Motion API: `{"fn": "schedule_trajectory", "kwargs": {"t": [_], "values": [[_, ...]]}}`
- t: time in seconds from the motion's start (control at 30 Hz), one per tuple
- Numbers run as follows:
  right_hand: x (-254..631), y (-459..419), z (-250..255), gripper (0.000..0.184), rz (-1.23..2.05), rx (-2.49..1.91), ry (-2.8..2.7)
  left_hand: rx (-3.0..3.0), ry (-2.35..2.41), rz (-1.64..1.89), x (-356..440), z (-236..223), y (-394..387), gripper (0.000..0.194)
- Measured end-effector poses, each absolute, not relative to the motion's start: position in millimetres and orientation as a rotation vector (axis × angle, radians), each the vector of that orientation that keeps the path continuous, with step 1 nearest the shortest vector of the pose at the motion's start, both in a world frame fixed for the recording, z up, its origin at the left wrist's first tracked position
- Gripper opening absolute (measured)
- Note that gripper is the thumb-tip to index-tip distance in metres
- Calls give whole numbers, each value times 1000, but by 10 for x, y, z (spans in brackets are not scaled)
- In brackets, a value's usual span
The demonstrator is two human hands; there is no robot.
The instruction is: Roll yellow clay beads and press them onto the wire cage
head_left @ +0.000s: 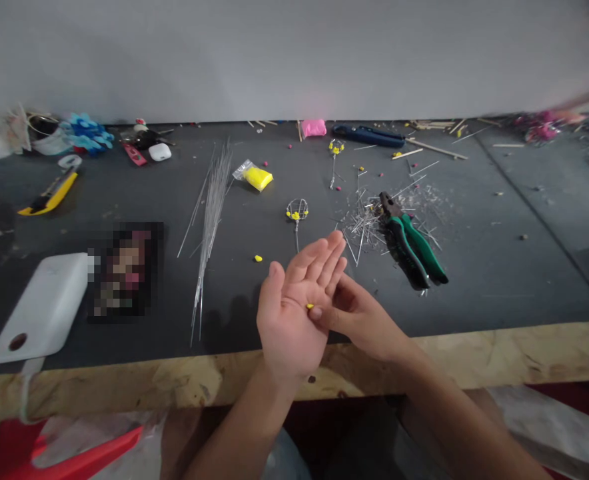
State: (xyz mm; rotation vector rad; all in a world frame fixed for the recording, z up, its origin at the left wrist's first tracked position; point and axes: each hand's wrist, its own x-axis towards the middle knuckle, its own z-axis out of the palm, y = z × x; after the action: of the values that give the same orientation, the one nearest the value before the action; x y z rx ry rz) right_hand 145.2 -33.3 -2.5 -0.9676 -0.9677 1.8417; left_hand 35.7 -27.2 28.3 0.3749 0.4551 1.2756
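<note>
Bare forearms (247, 427) of the person were nearest to where I stood, crossing the wooden edge (174, 381) of the dark tabletop (499, 293). The left hand (294, 327) was turned palm up, its grip wide, with a small yellow piece (310, 306) lying on the palm. The right hand (362, 317) came around its side, with the thumb tip on the palm, just beside the piece or perhaps touching it. Its other fingers were partly hidden, so how narrow this second grip was, I was not able to say.

In my judgement, the piece could easily roll off, because nothing enclosed it. Too hard a press of the thumb could also flatten it, if it was as soft as it seemed.

A little farther, a yellow lump (258, 259) lay loose, where a wrist might sweep it away. Beyond the left hand lay a wire frame (297, 210) with yellow dots; a careless forward move could bend it. To its right, pliers (427, 250) rested among scattered wire ends (362, 225), which could prick a hand put down there. To the left were long wires (212, 213), then a yellow packet (258, 178). Farthest, before the grey wall (294, 60), lay a blue tool (369, 136) and a pink packet (314, 128).
</note>
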Motion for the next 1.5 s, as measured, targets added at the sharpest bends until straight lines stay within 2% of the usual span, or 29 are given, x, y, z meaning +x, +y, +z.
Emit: {"fn": "schedule_trajectory", "kwargs": {"t": [0.2,0.33,0.47,0.57,0.8,0.93,1.1,1.5], "values": [[1393,-393,-53,39,1839,-984,-963,354,484,1270,355,268,-267,51],[1352,-410,-69,30,1826,-1000,-961,235,560,1230,368,247,-234,43],[1338,-418,-86,38,1881,-942,-971,67,576,1196,343,248,-192,52],[1358,-412,-85,37,1875,-947,-998,47,526,1188,313,255,-187,54],[1422,-392,-61,24,1743,-1108,-1017,260,425,1256,331,241,-255,52],[1399,-406,-78,32,1803,-1040,-1028,307,401,1267,334,224,-266,53],[1388,-394,-68,26,1741,-1001,-999,351,399,1282,339,208,-258,49],[1423,-354,-33,30,1760,-1011,-993,413,427,1310,357,218,-258,48]]}}
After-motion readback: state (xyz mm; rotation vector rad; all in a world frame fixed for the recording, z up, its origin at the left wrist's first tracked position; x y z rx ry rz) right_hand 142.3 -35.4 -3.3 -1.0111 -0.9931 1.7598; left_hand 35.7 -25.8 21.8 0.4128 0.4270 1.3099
